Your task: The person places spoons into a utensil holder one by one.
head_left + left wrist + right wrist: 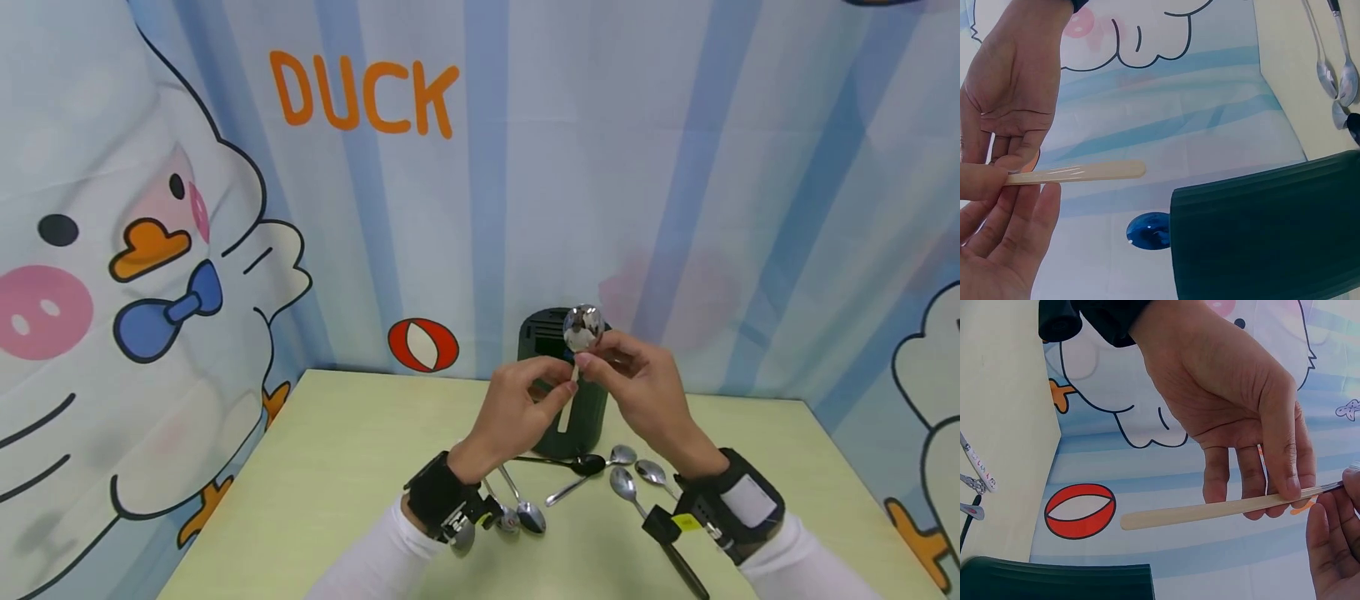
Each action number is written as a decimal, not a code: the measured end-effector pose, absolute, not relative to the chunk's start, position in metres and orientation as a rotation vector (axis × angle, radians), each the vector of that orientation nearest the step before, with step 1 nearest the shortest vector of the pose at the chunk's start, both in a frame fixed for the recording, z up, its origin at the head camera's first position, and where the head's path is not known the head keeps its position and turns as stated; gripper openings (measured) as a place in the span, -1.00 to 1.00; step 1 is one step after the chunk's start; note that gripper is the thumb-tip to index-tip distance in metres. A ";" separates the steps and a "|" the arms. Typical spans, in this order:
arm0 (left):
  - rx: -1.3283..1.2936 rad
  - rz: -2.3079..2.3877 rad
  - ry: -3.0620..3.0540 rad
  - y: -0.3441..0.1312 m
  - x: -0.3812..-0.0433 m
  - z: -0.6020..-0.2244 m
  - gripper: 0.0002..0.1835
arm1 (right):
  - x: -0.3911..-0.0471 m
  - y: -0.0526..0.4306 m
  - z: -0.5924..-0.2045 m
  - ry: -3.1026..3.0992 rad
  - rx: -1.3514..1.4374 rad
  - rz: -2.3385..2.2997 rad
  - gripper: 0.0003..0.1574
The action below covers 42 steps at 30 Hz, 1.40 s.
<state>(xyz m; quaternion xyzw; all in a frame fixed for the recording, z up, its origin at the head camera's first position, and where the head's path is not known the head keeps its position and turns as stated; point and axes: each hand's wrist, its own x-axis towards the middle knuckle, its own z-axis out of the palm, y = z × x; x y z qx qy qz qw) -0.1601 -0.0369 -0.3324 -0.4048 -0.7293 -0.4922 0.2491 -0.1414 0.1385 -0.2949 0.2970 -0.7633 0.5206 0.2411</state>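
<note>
A spoon (583, 327) with a shiny metal bowl and a cream handle (1085, 172) is held up before a dark green ribbed container (585, 429). Its bowl points upward, and the handle slants down to a free end. My left hand (521, 400) pinches the handle between thumb and fingers. Higher up, near the neck, my right hand (648, 396) pinches the same spoon. A blue shiny rounded piece (1149, 231) sticks out of the container's opening in the left wrist view; the rest of it is hidden.
Several spoons lie on the pale yellow table (360, 467), including a black spoon (588, 464), silver spoons (531, 517) and one with a dark handle (686, 571). My left wrist partly covers some. A printed duck curtain (555, 167) hangs behind the table.
</note>
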 end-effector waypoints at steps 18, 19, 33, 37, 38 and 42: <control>-1.077 -1.319 -1.968 -0.036 -0.180 -0.316 -0.86 | -0.133 0.124 -0.255 -2.096 0.763 1.388 -0.93; -1.077 -1.317 -1.968 -0.036 -0.181 -0.315 -0.86 | -0.134 0.124 -0.254 -2.098 0.767 1.380 -0.93; -1.056 -1.278 -1.954 -0.040 -0.201 -0.306 -0.85 | -0.150 0.121 -0.240 -2.138 0.798 1.297 -0.90; -1.036 -1.278 -1.964 -0.040 -0.206 -0.304 -0.85 | -0.154 0.119 -0.238 -2.124 0.819 1.294 -0.91; -1.032 -1.277 -1.965 -0.040 -0.207 -0.303 -0.86 | -0.155 0.119 -0.237 -2.121 0.820 1.294 -0.90; -1.029 -1.273 -1.970 -0.041 -0.212 -0.302 -0.85 | -0.159 0.117 -0.236 -2.117 0.821 1.282 -0.87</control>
